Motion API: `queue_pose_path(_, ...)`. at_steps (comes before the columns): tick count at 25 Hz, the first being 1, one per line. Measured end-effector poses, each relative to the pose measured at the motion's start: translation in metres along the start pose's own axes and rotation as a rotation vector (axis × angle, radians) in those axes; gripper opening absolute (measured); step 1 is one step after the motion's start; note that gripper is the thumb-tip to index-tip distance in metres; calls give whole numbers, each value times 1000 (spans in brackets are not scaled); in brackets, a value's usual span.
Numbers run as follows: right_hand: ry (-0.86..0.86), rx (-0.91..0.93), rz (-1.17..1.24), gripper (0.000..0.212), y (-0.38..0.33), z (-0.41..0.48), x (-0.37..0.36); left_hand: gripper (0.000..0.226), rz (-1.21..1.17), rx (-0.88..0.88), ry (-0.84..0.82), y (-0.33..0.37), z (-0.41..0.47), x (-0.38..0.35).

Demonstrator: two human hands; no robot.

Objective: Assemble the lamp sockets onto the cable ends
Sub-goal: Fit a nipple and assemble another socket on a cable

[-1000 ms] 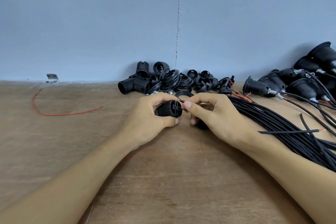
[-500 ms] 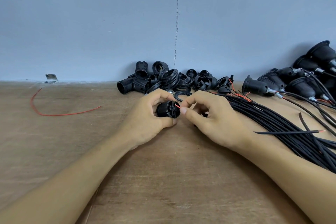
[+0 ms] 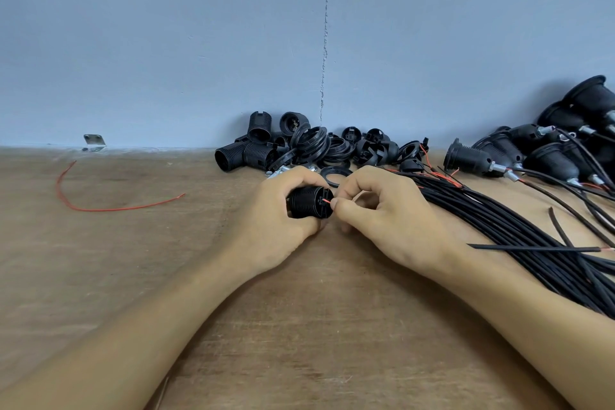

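Nothing could be read: the black lamp socket (image 3: 306,206), the loose socket parts (image 3: 299,146), the cable bundle (image 3: 499,220), the bench (image 3: 133,243) and the wall (image 3: 166,43) showed no legible text, label, brand, number or sign.

Two hands (image 3: 276,223) (image 3: 396,223), one gripped socket (image 3: 307,203)
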State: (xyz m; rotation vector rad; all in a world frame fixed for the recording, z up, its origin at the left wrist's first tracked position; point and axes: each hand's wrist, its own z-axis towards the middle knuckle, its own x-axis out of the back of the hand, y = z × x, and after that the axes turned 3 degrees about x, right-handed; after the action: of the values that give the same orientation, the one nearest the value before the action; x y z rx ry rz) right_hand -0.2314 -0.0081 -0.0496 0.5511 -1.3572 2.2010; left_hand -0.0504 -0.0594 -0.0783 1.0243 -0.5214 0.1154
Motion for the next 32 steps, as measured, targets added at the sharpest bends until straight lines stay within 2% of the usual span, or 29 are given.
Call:
queue_pose_path(6,-24,6,47,17,-2,-1,0,37,69,-23,35,1,-1,0)
queue_pose_path(12,-30,-3,23,18,-3,-2,1,38,262,-168,86,5,-5,2)
queue_pose_path(16,-17,71,-42,15,-3,-3,0,38,318,-243,99,3,-5,3)
queue_pose_path(22,-6,158,-153,14,-2,-4,-2,43,262,-175,85,3,-5,0)
queue_pose_path(28,1,211,-206,12,2,-5,-5,33,284,-245,-7,5,-3,3)
queue_pose_path(32,-1,173,-169,16,3,-4,-3,44,251,-190,-3,2,-3,1)
